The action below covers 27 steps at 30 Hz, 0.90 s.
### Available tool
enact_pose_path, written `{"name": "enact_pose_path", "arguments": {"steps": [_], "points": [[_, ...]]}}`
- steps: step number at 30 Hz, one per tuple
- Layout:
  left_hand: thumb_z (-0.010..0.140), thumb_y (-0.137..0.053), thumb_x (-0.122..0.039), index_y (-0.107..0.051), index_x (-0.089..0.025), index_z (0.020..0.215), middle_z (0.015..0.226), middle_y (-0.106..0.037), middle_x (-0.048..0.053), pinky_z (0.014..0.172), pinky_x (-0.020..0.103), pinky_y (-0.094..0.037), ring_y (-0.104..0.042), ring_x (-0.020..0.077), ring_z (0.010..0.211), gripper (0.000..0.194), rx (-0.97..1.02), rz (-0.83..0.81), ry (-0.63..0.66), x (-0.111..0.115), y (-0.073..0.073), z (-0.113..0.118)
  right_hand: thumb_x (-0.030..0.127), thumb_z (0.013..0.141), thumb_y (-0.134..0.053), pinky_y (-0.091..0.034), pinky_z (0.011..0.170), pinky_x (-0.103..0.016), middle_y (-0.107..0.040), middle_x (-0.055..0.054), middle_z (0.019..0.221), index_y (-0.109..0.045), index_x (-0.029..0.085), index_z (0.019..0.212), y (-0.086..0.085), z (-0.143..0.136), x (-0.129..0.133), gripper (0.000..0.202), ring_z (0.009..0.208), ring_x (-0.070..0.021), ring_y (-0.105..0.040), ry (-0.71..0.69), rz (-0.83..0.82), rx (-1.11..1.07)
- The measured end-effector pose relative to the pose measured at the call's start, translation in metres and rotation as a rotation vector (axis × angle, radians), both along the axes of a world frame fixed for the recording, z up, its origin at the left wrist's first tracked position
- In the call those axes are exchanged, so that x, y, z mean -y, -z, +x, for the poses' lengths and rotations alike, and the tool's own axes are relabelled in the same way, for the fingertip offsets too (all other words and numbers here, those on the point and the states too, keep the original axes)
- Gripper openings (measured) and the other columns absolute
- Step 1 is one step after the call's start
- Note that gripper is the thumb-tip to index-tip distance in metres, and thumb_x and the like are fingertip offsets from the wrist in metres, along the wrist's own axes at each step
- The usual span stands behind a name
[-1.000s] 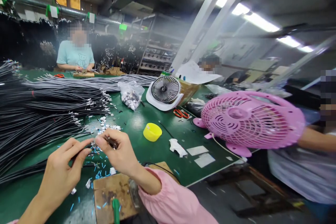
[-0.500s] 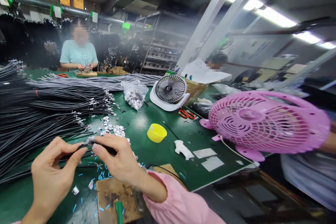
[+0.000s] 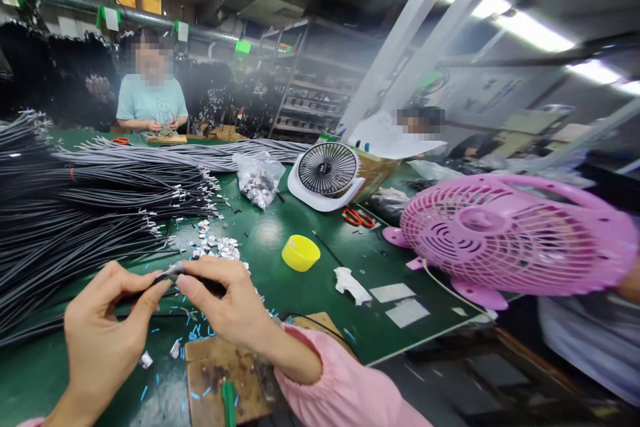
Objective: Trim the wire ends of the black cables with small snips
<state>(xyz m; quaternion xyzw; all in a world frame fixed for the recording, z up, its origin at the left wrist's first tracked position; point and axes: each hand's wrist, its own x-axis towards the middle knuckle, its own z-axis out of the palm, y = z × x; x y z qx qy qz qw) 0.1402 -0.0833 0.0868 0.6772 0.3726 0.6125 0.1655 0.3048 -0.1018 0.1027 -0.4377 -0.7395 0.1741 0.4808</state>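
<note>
My left hand [image 3: 107, 330] is closed, thumb and fingers pinching a black cable [image 3: 159, 277] near its end. My right hand [image 3: 233, 300] is closed too, its thumb and fingertips pinching the silvery, stripped end of that cable. The two hands nearly meet over the table, and the fingers partly hide the cable end. Below them lies a worn wooden block [image 3: 215, 367] with a green-handled tool [image 3: 229, 403] on it. Blue bits [image 3: 197, 330] and foil scraps [image 3: 227, 248] are strewn around. Bundles of black cables [image 3: 100, 213] lie to the left.
A yellow ring [image 3: 301, 253], orange-handled scissors [image 3: 358, 217] and a plastic bag of small parts [image 3: 259, 180] rest on the green table [image 3: 270, 230]. A white fan [image 3: 327, 170] and a large pink fan [image 3: 500, 233] stand beyond. One person [image 3: 153, 103] sits across; another is partly hidden.
The view has shifted slightly, so everything sits a little further right. Both hands keep their pinch on the cable, with hardly any movement of the fingers.
</note>
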Motion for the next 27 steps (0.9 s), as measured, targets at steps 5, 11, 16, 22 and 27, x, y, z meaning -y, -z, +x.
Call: {"name": "enact_pose_path", "arguments": {"steps": [5, 11, 16, 22, 27], "points": [[0.084, -0.077, -0.029, -0.076, -0.028, 0.079, 0.062, -0.058, -0.009, 0.048, 0.022, -0.04, -0.049, 0.0083, 0.052, 0.005, 0.006, 0.015, -0.069, 0.002, 0.009, 0.003, 0.018, 0.094, -0.062, -0.039, 0.056, -0.023, -0.068, -0.001, 0.068, -0.076, 0.018, 0.08, 0.0, -0.002, -0.001, 0.02, 0.06, -0.0123, -0.054, 0.034, -0.037, -0.055], [0.085, -0.072, -0.036, -0.074, -0.026, 0.074, 0.057, -0.058, -0.007, 0.045, 0.021, -0.04, -0.051, 0.0093, 0.047, 0.015, -0.033, -0.065, -0.057, 0.002, 0.002, 0.006, 0.019, 0.094, -0.063, -0.037, 0.054, -0.023, -0.063, 0.001, 0.063, -0.073, 0.018, 0.073, 0.007, 0.0, -0.001, 0.024, 0.057, -0.0119, -0.051, 0.09, 0.054, -0.017], [0.089, -0.057, -0.055, -0.057, -0.023, 0.052, 0.038, -0.05, -0.004, 0.034, 0.02, -0.035, -0.044, 0.0101, 0.032, 0.048, -0.159, -0.275, 0.17, -0.007, -0.02, -0.002, 0.018, 0.093, -0.065, -0.036, 0.052, -0.023, -0.059, 0.002, 0.057, -0.071, 0.018, 0.064, 0.006, 0.003, 0.0, 0.029, 0.053, -0.0107, -0.049, 0.114, 0.07, -0.001], [0.075, -0.043, -0.092, -0.029, -0.026, 0.043, 0.036, -0.027, -0.006, 0.031, 0.022, -0.021, -0.022, 0.0073, 0.033, 0.074, -0.233, -0.614, 0.456, -0.011, -0.025, -0.006, 0.032, 0.098, -0.066, -0.048, 0.054, -0.023, -0.07, -0.003, 0.074, -0.078, 0.015, 0.097, 0.008, 0.008, -0.001, 0.021, 0.062, -0.013, -0.059, 0.012, 0.28, -0.12], [0.071, -0.042, -0.097, -0.021, -0.027, 0.047, 0.041, -0.015, -0.011, 0.034, 0.021, -0.011, -0.011, 0.0045, 0.036, 0.078, -0.245, -0.773, 0.632, -0.006, -0.026, -0.002, 0.017, 0.101, -0.059, -0.057, 0.062, -0.022, -0.072, -0.007, 0.084, -0.077, 0.015, 0.102, 0.02, 0.011, -0.005, 0.018, 0.069, -0.0133, -0.067, -0.116, 0.374, -0.078]]}}
